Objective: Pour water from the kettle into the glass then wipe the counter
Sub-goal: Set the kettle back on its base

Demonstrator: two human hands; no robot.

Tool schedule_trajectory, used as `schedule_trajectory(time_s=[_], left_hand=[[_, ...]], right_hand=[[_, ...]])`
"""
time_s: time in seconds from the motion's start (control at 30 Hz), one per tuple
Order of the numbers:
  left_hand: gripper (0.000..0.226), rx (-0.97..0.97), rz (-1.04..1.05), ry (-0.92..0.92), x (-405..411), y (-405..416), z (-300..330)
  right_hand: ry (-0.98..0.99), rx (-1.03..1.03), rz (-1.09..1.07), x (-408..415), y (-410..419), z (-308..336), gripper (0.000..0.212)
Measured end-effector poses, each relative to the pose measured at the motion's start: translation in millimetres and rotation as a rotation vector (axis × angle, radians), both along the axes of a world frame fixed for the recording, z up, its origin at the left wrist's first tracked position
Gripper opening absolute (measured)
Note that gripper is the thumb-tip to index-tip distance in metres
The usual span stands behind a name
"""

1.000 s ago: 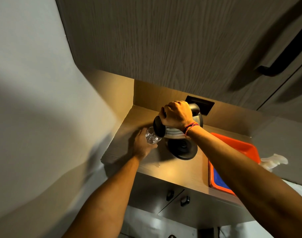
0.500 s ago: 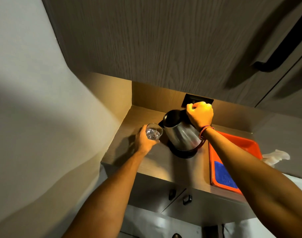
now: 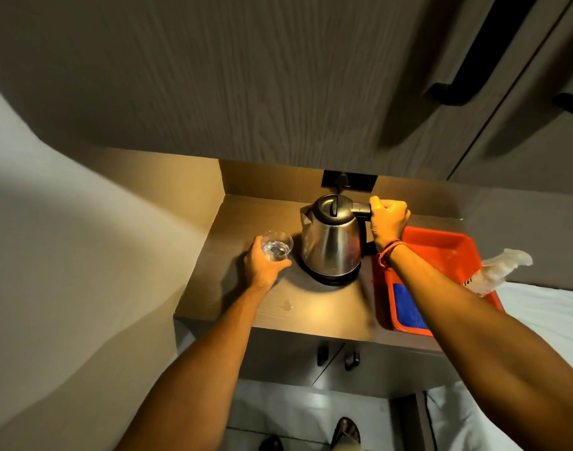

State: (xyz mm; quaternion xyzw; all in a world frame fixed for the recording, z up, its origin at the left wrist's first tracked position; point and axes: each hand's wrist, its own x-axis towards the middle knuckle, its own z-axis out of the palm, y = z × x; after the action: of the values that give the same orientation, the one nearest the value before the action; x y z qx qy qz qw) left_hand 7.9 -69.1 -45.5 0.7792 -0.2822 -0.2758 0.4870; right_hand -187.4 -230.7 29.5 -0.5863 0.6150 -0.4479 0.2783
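Note:
A steel kettle (image 3: 330,245) with a black lid stands upright on its black base (image 3: 330,279) at the back of the wooden counter (image 3: 311,310). My right hand (image 3: 387,219) grips the kettle's black handle. Left of the kettle, my left hand (image 3: 262,265) holds a clear glass (image 3: 276,245) with water in it, resting on the counter. A small wet spot (image 3: 286,305) lies on the counter in front of the glass. A blue cloth (image 3: 405,307) lies in an orange tray (image 3: 441,245) on the right.
A dark overhead cabinet (image 3: 278,76) hangs low above the counter. A black wall socket (image 3: 348,181) sits behind the kettle. A clear plastic spray bottle (image 3: 497,268) lies against the tray's right edge. Cabinet doors with black knobs (image 3: 352,361) are below the counter. A wall closes the left side.
My right hand tipped the kettle back from pouring and set it upright on its base. The glass came down from the spout and stays in my left hand.

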Motion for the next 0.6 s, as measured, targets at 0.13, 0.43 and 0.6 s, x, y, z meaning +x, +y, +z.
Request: schedule_trajectory(time_s=[0.13,0.43,0.6], left_hand=[[0.084,0.005,-0.010,-0.014,3.1,-4.4,-2.4],[0.110,-0.012,-0.053,-0.170,4.7,-8.0,-0.5],[0.111,-0.249,-0.131,-0.508,-25.5,-11.3,25.7]], right_hand=[[0.009,-0.035,0.005,-6.7,-4.0,-1.6,0.053],[-0.051,-0.004,0.004,-24.2,-1.1,-13.7,0.045],[-0.208,0.059,-0.007,-50.8,25.2,-25.8,0.045]])
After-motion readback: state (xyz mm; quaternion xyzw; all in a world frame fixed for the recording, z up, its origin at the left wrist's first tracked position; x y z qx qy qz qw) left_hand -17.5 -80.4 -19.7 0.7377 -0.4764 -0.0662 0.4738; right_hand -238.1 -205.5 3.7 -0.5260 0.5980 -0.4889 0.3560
